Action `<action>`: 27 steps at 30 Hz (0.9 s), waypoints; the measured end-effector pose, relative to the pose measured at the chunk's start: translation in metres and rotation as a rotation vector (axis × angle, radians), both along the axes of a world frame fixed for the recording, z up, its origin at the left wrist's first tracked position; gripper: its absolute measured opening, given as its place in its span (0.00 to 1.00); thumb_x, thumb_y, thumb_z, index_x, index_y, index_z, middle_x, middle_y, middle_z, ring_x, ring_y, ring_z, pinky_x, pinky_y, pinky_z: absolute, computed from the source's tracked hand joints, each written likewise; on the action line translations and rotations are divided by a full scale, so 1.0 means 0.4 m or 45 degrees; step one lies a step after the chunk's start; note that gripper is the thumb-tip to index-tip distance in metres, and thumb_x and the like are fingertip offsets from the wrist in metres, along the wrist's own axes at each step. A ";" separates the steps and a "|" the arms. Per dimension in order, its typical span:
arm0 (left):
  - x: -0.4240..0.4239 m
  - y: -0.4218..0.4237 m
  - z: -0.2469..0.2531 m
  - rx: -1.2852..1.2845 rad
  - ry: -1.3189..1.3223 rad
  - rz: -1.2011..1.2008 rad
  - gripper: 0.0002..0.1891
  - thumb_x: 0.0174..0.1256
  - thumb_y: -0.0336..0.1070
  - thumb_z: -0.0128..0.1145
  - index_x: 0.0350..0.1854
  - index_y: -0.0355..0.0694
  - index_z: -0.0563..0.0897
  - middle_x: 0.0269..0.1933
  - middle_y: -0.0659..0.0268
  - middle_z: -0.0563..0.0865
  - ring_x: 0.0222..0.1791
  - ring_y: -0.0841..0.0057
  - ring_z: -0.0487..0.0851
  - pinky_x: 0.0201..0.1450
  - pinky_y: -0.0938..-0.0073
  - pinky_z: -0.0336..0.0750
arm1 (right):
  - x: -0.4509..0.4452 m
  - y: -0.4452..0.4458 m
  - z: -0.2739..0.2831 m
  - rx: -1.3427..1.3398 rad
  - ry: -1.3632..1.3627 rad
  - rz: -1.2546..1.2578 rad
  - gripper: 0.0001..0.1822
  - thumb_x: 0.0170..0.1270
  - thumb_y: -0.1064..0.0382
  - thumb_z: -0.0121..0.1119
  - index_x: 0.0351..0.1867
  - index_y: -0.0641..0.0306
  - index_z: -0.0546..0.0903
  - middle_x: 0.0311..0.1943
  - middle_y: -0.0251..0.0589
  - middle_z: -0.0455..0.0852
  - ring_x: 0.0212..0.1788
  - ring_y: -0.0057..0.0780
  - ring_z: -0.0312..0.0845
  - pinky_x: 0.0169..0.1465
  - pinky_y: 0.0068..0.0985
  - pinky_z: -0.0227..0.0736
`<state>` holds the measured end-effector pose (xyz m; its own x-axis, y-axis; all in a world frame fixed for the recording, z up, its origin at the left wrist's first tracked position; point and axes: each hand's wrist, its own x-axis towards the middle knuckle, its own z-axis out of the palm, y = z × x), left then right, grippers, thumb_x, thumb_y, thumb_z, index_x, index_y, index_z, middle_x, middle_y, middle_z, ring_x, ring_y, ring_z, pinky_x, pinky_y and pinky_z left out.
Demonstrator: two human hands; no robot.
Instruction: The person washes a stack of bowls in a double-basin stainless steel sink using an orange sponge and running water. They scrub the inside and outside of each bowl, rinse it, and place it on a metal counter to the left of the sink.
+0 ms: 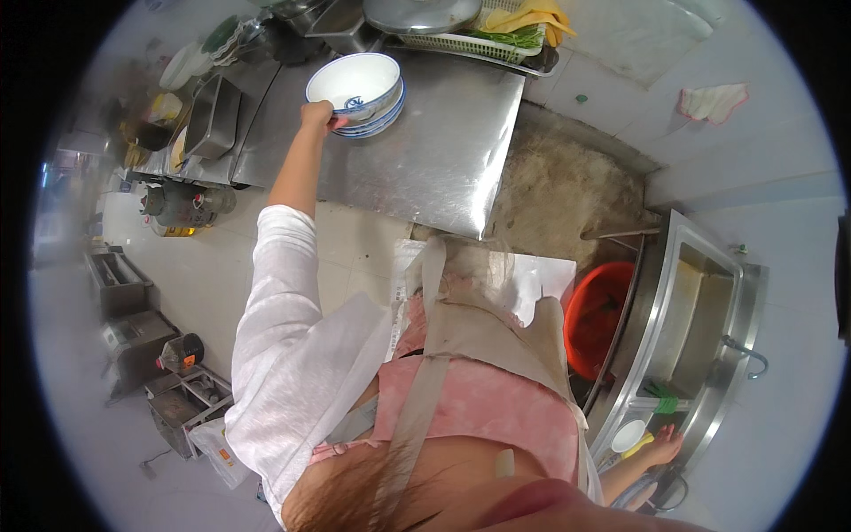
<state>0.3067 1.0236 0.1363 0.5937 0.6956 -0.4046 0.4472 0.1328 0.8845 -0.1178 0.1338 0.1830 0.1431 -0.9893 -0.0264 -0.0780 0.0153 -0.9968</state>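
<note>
My left hand point(319, 118) is stretched out over the steel table point(425, 153) and grips the near left rim of a white bowl with a blue pattern point(362, 76). That bowl tops a stack of blue-rimmed dishes point(379, 126), which stands on the table. My right hand point(665, 447) is far to the lower right, above the steel sink unit point(695, 405). Its fingers are spread and nothing shows in them. Beside it are a small white bowl point(627, 435), something yellow point(638, 445) and a green scrubbing item point(663, 398).
Behind the bowls stand a metal lid point(422, 14) and a white basket point(475, 43) with green vegetables and a yellow glove point(528, 16). A deep steel pan point(216, 116) sits left. On the floor are a red basin point(595, 319), a gas cylinder point(176, 203) and a jug point(181, 352).
</note>
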 end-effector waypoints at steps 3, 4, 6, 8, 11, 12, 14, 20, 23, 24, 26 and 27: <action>-0.006 0.012 -0.004 0.031 0.071 -0.083 0.13 0.54 0.20 0.45 0.41 0.18 0.73 0.31 0.49 0.81 0.22 0.65 0.82 0.18 0.74 0.81 | -0.010 0.026 -0.020 0.011 0.015 0.018 0.17 0.63 0.63 0.53 0.51 0.71 0.73 0.50 0.52 0.75 0.44 0.40 0.78 0.39 0.27 0.76; -0.004 0.028 -0.014 0.044 0.092 -0.100 0.13 0.54 0.20 0.45 0.42 0.18 0.73 0.30 0.50 0.81 0.21 0.66 0.82 0.17 0.75 0.80 | -0.006 0.039 -0.025 0.021 0.025 0.032 0.17 0.63 0.63 0.53 0.51 0.71 0.73 0.51 0.52 0.75 0.44 0.40 0.78 0.39 0.27 0.76; 0.004 0.050 -0.039 0.060 0.122 -0.142 0.12 0.53 0.21 0.47 0.39 0.19 0.75 0.27 0.52 0.81 0.18 0.68 0.81 0.15 0.76 0.77 | -0.003 0.073 -0.034 0.032 0.047 0.028 0.17 0.62 0.63 0.53 0.51 0.71 0.74 0.53 0.52 0.73 0.45 0.41 0.78 0.39 0.28 0.77; 0.013 0.105 -0.083 0.154 0.224 -0.273 0.06 0.49 0.23 0.50 0.29 0.25 0.78 0.21 0.57 0.79 0.15 0.72 0.78 0.13 0.76 0.71 | -0.018 0.065 -0.041 0.060 0.033 0.079 0.18 0.63 0.62 0.51 0.52 0.69 0.73 0.55 0.52 0.71 0.48 0.43 0.78 0.41 0.29 0.76; 0.007 0.183 -0.172 0.063 0.183 -0.439 0.05 0.51 0.26 0.59 0.31 0.32 0.81 0.24 0.63 0.80 0.18 0.77 0.78 0.16 0.80 0.70 | -0.058 0.087 -0.021 -0.029 0.070 0.085 0.20 0.66 0.60 0.47 0.55 0.68 0.72 0.52 0.50 0.77 0.49 0.39 0.78 0.45 0.28 0.74; 0.017 0.233 -0.192 0.074 0.199 -0.471 0.10 0.52 0.31 0.63 0.36 0.32 0.81 0.30 0.63 0.81 0.26 0.78 0.80 0.23 0.81 0.74 | -0.098 0.032 -0.049 0.017 0.067 0.146 0.20 0.66 0.60 0.46 0.56 0.67 0.72 0.51 0.49 0.78 0.48 0.37 0.79 0.46 0.28 0.75; -0.003 0.353 -0.196 -0.100 -0.024 -0.576 0.20 0.54 0.38 0.67 0.46 0.32 0.79 0.42 0.62 0.83 0.38 0.78 0.81 0.36 0.84 0.76 | -0.071 0.036 -0.082 0.036 0.043 0.105 0.18 0.65 0.60 0.50 0.53 0.65 0.72 0.50 0.45 0.79 0.45 0.35 0.79 0.44 0.32 0.77; -0.049 0.109 -0.165 0.593 0.572 -0.248 0.32 0.52 0.64 0.61 0.39 0.32 0.80 0.26 0.65 0.78 0.17 0.79 0.71 0.15 0.81 0.65 | -0.242 0.020 -0.069 0.076 0.066 -0.117 0.12 0.61 0.66 0.53 0.47 0.65 0.75 0.38 0.39 0.79 0.38 0.33 0.81 0.37 0.28 0.79; -0.110 0.025 -0.133 0.999 0.405 0.028 0.32 0.55 0.62 0.58 0.40 0.30 0.80 0.29 0.59 0.81 0.23 0.70 0.75 0.24 0.73 0.70 | -0.391 -0.048 -0.070 0.056 0.105 -0.305 0.13 0.61 0.66 0.54 0.47 0.65 0.77 0.36 0.36 0.79 0.37 0.25 0.79 0.37 0.24 0.76; -0.109 -0.028 -0.129 1.111 0.346 0.098 0.32 0.56 0.62 0.57 0.41 0.30 0.80 0.30 0.57 0.81 0.25 0.67 0.77 0.27 0.70 0.71 | -0.456 -0.084 -0.073 0.022 0.154 -0.374 0.14 0.61 0.66 0.54 0.48 0.64 0.78 0.35 0.35 0.79 0.37 0.24 0.78 0.38 0.24 0.75; -0.129 -0.132 -0.124 1.266 0.221 0.173 0.32 0.58 0.61 0.55 0.42 0.28 0.80 0.32 0.53 0.83 0.29 0.61 0.79 0.32 0.65 0.74 | -0.604 -0.175 -0.088 -0.036 0.255 -0.483 0.15 0.61 0.65 0.55 0.49 0.63 0.78 0.33 0.33 0.79 0.37 0.21 0.78 0.38 0.22 0.74; -0.137 -0.198 -0.123 1.321 0.147 0.153 0.32 0.59 0.60 0.54 0.43 0.28 0.80 0.34 0.51 0.84 0.30 0.58 0.81 0.35 0.63 0.76 | -0.686 -0.242 -0.102 -0.135 0.416 -0.532 0.16 0.61 0.64 0.55 0.51 0.65 0.79 0.36 0.35 0.82 0.40 0.23 0.78 0.44 0.22 0.72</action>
<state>0.2520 0.9443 0.0870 0.4935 0.7853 0.3737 0.5700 -0.6166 0.5431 -0.3922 0.0369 0.1420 -0.2623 -0.9599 0.0992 -0.3929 0.0124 -0.9195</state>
